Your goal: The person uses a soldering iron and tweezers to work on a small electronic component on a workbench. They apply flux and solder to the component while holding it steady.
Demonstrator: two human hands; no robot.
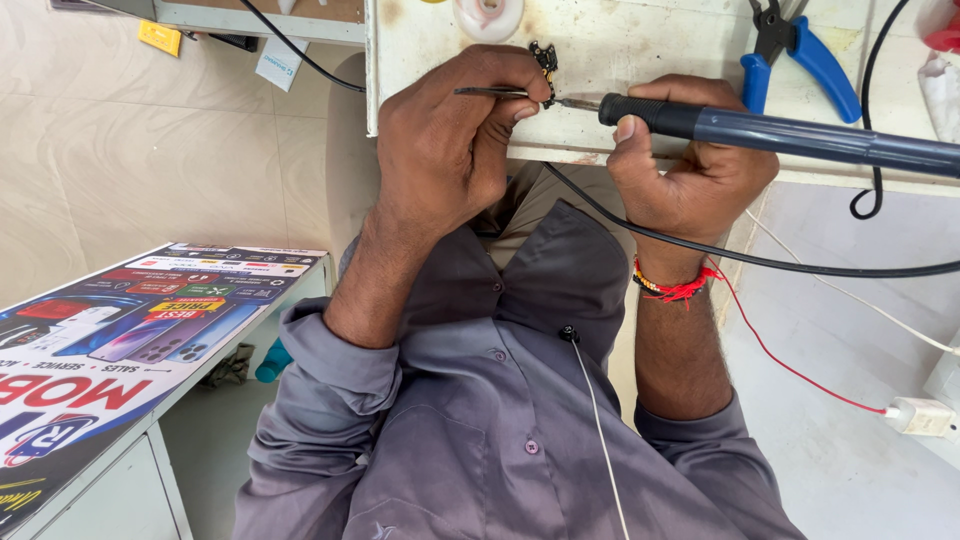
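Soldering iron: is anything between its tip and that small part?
Nothing visible is. The soldering iron in the right hand reaches the small part directly, beside the tweezers in the left hand.

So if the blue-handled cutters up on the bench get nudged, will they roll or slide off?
The blue-handled cutters lie flat on the white bench, so rolling seems unlikely; they would probably slide. The metal head suggests they are fairly heavy for their size and stiff. The black cord of the soldering iron loops close by, so a push might snag it.
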